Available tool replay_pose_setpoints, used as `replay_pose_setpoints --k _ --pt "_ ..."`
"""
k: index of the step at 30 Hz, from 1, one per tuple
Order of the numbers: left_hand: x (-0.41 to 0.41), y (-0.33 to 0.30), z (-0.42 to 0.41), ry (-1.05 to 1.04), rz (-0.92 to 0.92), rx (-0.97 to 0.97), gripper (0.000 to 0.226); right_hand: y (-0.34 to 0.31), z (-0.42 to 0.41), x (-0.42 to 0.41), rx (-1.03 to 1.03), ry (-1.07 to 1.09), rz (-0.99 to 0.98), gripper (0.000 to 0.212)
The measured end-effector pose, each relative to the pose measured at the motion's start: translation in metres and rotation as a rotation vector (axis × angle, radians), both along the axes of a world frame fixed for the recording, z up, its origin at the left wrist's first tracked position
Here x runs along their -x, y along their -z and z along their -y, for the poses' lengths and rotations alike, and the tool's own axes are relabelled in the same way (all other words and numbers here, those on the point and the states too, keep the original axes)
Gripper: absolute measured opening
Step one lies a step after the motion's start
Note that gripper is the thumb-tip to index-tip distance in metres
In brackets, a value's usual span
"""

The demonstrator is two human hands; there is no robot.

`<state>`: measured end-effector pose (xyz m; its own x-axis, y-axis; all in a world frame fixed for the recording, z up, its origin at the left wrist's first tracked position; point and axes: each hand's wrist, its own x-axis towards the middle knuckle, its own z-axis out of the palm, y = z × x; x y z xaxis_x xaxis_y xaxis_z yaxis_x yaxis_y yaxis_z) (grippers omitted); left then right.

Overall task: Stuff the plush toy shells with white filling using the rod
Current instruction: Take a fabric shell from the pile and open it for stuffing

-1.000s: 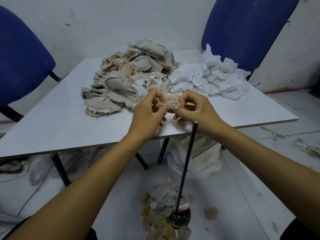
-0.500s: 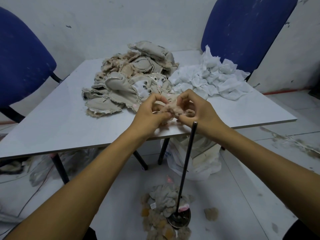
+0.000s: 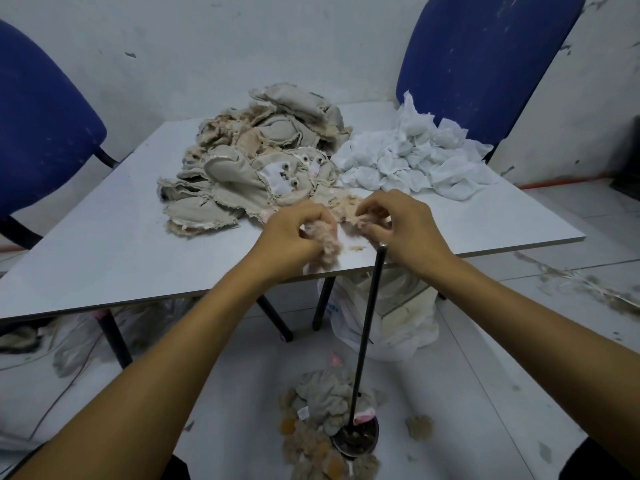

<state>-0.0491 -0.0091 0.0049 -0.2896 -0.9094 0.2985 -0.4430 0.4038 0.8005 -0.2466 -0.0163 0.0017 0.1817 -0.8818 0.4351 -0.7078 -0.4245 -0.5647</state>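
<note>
A small fuzzy beige-pink plush shell [image 3: 329, 237] is stretched between my hands just above the table's front edge. My left hand [image 3: 294, 237] grips its fuzzy left part, my right hand [image 3: 398, 226] pinches its right part. A dark metal rod [image 3: 367, 334] stands upright on a round base [image 3: 355, 439] on the floor, its top just under my right hand. A heap of beige plush shells [image 3: 256, 161] lies mid-table. White filling pieces [image 3: 415, 157] are piled to the right of the heap.
The grey table [image 3: 104, 237] has two blue chairs, one at the left [image 3: 38, 126] and one behind [image 3: 485, 57]. Stuffed plush toys [image 3: 322, 410] lie on the floor around the rod base. A white plastic bag [image 3: 391, 313] sits under the table.
My hands have lowered slightly and moved apart, pulling the small shell wider. My left hand now bunches a fuzzy part of it. The rod has stayed put.
</note>
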Motion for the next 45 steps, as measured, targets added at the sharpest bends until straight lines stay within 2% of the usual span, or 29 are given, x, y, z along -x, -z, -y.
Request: replay_pose_setpoints --k 2,4,6,8,9,11,13,18,20,23,28,32,36,38,41,43,45 --pt "-0.005 -0.008 0.0 0.298 -0.097 -0.3 0.041 -0.001 -0.001 -0.002 -0.021 -0.042 0.08 0.028" --pt "-0.006 -0.012 0.0 0.365 -0.189 -0.397 0.043 -0.003 0.0 -0.001 -0.025 -0.083 0.138 0.035" --pt "-0.006 -0.01 0.002 0.176 -0.199 -0.236 0.033 -0.003 0.001 -0.001 -0.027 -0.125 0.172 0.039" --pt "-0.007 -0.004 0.005 -0.023 -0.13 -0.017 0.02 -0.002 0.001 -0.003 -0.048 -0.186 0.187 0.041" --pt "-0.008 -0.001 0.006 -0.047 -0.072 0.043 0.022 -0.001 0.002 -0.005 -0.058 -0.224 0.186 0.04" --pt "-0.009 0.002 0.008 -0.005 0.068 0.064 0.027 0.002 0.002 -0.008 -0.065 -0.282 0.185 0.037" --pt "-0.007 0.002 0.008 0.017 0.163 0.044 0.02 0.003 0.003 -0.009 -0.059 -0.3 0.186 0.036" --pt "-0.006 0.002 0.009 0.033 0.254 -0.006 0.014 0.003 0.006 -0.009 -0.11 -0.239 0.132 0.035" --pt "-0.006 -0.002 0.007 0.074 0.133 -0.057 0.017 0.0 0.007 -0.009 -0.148 -0.236 0.175 0.031" --pt "-0.008 -0.007 0.005 0.097 -0.089 -0.127 0.017 -0.006 0.006 -0.008 -0.224 -0.279 0.338 0.015" --pt "0.007 0.002 0.004 -0.084 -0.17 -0.056 0.025 -0.011 0.001 -0.019 -0.242 -0.284 0.486 0.023" --pt "0.019 0.011 0.002 -0.285 -0.128 0.095 0.028 -0.011 0.001 -0.024 -0.215 -0.284 0.528 0.025" --pt "0.023 0.012 0.002 -0.31 -0.024 0.2 0.036 -0.007 0.002 -0.025 -0.126 -0.152 0.545 0.022" --pt "0.02 0.009 0.003 -0.217 -0.089 0.123 0.032 -0.003 0.001 -0.026 -0.089 -0.109 0.493 0.02" --pt "0.014 0.003 0.003 0.045 -0.413 -0.171 0.016 -0.003 -0.002 -0.022 -0.111 -0.17 0.423 0.017" --pt "0.011 0.001 0.005 -0.008 -0.518 -0.192 0.014 -0.006 -0.003 -0.016 -0.182 -0.31 0.468 0.023" --pt "0.007 0.0 0.008 -0.1 -0.533 -0.181 0.02 -0.009 0.001 -0.007 -0.102 -0.273 0.377 0.025"
